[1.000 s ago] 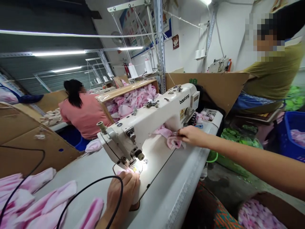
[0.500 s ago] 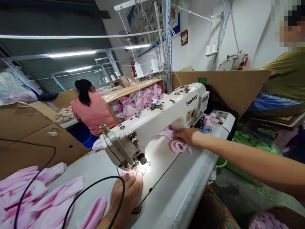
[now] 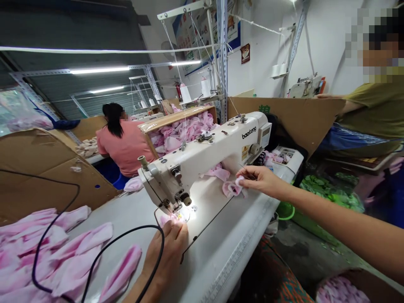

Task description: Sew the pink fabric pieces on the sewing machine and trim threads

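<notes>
My left hand [image 3: 168,242] is closed on a small pink fabric piece [image 3: 173,219], pressing it to the sewing machine's bed under the lit needle area. The white sewing machine [image 3: 214,147] stands over it. My right hand [image 3: 260,181] pinches the edge of another pink fabric piece [image 3: 240,181] beside the machine's arm. A thin dark pointed tool [image 3: 248,172] shows at its fingers, too small to name. Touching or close by lies a curled pink fabric piece [image 3: 231,189], with more pink fabric [image 3: 217,171] under the arm.
Pink fabric pieces [image 3: 57,252] are heaped at the left of the table [image 3: 217,248]. A black cable [image 3: 126,230] loops near my left forearm. Behind the machine stands a box [image 3: 176,119] of pink pieces. Cardboard panels [image 3: 293,113] flank it. Two people sit nearby, left and right.
My right hand has drawn back from under the machine's arm and lifted slightly, with a pink fabric piece now at its fingertips. My left hand stays at the needle. The view has shifted a little.
</notes>
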Tool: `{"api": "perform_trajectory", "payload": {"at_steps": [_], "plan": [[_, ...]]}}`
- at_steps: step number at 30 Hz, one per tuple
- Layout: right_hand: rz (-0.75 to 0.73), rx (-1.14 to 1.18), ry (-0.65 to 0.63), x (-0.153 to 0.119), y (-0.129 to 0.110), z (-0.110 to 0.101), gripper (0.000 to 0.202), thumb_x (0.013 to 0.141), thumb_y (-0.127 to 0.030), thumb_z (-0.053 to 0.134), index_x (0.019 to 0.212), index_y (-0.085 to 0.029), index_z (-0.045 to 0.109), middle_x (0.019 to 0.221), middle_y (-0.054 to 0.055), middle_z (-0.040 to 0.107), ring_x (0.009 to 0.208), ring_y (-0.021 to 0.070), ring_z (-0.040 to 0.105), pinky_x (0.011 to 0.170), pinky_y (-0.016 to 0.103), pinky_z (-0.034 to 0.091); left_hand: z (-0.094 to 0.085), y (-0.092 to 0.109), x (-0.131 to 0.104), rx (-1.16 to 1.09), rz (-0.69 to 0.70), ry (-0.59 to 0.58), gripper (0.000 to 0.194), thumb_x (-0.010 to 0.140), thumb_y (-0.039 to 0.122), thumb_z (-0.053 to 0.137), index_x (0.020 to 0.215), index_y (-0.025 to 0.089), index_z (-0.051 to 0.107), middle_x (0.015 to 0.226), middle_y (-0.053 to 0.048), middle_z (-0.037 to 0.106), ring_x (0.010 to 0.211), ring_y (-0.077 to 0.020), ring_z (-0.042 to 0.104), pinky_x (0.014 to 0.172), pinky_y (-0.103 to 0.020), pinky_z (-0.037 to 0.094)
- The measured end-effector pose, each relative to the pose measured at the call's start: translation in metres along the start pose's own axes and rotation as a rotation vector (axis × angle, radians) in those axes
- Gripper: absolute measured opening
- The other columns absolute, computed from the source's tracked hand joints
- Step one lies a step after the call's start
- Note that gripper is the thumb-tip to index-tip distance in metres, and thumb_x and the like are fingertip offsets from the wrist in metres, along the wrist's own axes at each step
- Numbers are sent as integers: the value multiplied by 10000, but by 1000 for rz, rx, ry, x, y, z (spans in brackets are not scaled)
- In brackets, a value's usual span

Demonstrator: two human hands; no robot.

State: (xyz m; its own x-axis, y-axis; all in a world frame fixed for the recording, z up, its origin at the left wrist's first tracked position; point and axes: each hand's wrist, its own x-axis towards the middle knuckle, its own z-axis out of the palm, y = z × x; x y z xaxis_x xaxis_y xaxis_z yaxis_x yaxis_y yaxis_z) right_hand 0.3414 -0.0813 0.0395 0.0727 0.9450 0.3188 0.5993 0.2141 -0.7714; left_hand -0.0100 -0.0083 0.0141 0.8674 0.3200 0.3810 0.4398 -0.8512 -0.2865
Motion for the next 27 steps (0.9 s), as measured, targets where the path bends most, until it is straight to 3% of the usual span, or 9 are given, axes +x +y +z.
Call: {"api": "perform_trajectory", "payload": {"at_steps": [2,4,7,10,13,16,19,23,27], "plan": [[-2,97,-19,-10,-14,4,364,882,-477,525,1007,-141,590,824,50,681,711,154,628,661,289,509,-15,17,9,-104,-22,48,275,864,70,485,1072,202,607,1064,-83,693,1026,-274,612,838,-416,551],[0,191,-40,-19,-27,8,351,873,-473,555,1007,-150,584,876,65,695,761,160,648,702,301,521,-29,37,20,-352,-49,59,283,904,119,494,1147,220,598,1098,-75,683,1023,-256,616,874,-429,544],[22,360,-79,-31,-46,15,302,851,-438,632,985,-170,601,929,66,700,817,167,650,755,316,520,-42,62,38,-760,-220,69,259,930,224,530,1180,225,598,1129,-85,665,1017,-228,626,875,-396,547],[17,466,-107,-40,-60,23,234,848,-398,670,945,-189,631,943,47,684,862,169,625,796,314,502,-46,78,56,-1170,-435,46,232,940,316,527,1133,217,607,1091,-75,663,973,-206,634,803,-349,556],[-50,523,-119,-45,-65,31,179,861,-370,670,910,-200,644,917,32,650,896,173,595,817,311,481,-46,88,69,-1589,-546,54,228,960,364,505,1087,195,589,1029,-59,640,969,-184,632,783,-302,538],[-105,535,-127,-47,-63,36,176,867,-376,669,887,-202,651,855,16,611,836,160,573,769,290,471,-48,96,77,-1890,-670,75,172,940,346,564,1012,190,565,931,-19,611,833,-134,631,692,-237,502],[-126,489,-84,-48,-61,38,176,877,-374,653,907,-202,668,840,18,610,796,152,566,732,278,466,-50,100,82,-2034,-749,99,193,866,317,677,930,180,557,857,5,598,738,-108,613,636,-211,467],[-64,452,50,-54,-61,39,186,880,-349,630,984,-196,647,856,27,627,770,152,577,674,266,464,-48,99,88,-2040,-811,146,243,799,317,749,875,176,567,808,12,594,718,-114,606,616,-211,456],[-96,289,111,-56,-55,45,133,899,-298,591,867,-185,653,779,22,616,701,134,542,600,245,408,-39,97,93,-1993,-869,151,270,771,337,775,852,182,570,793,15,602,746,-124,604,645,-215,469]]}}
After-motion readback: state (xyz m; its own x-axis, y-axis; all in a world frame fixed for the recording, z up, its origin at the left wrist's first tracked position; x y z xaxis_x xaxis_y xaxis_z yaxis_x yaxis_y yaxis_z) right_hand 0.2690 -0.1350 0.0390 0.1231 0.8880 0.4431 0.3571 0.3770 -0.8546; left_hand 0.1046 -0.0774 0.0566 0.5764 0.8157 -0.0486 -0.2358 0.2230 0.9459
